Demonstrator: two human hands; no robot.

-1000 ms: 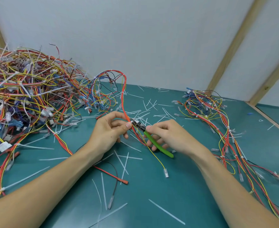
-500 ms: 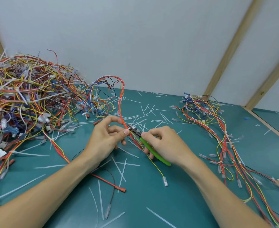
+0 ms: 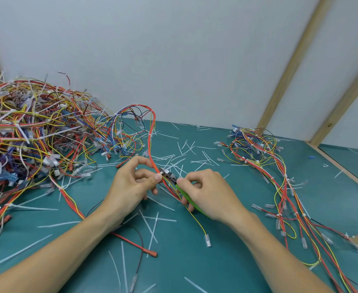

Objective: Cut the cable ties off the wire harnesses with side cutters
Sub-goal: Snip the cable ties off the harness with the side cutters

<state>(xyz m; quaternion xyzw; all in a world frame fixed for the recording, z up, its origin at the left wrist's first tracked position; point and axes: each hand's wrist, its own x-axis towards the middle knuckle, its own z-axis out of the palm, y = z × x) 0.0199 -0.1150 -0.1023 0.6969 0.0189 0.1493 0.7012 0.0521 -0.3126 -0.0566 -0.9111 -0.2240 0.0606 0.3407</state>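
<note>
Left hand (image 3: 131,185): fingers curled, thumb and forefinger pinched the red wire bundle (image 3: 152,144) just beside the cutter tip.
Right hand (image 3: 209,193): fingers wrapped round the green handles of the side cutters (image 3: 170,177), which lay low over the tabletop (image 3: 226,261).
Side cutters: dark metal head pointed up-left, tip at a small white cable tie (image 3: 161,171) on the bundle; how far the blades stood apart could not be told.
Red wire bundle: rose from between the hands in an arch, then dropped back into the big pile.
Big pile (image 3: 26,134): tangled red, yellow, blue and white harnesses with ties on, far left of the tabletop.
Smaller pile (image 3: 264,157): harnesses on the right, trailing toward the near right edge.
Cut ties (image 3: 186,149): white strips scattered over the green surface, thickest just beyond the hands.
Loose leads: a yellow wire (image 3: 197,220) with a clear terminal ran out from under the right hand; a red lead (image 3: 135,244) lay under the left forearm.
</note>
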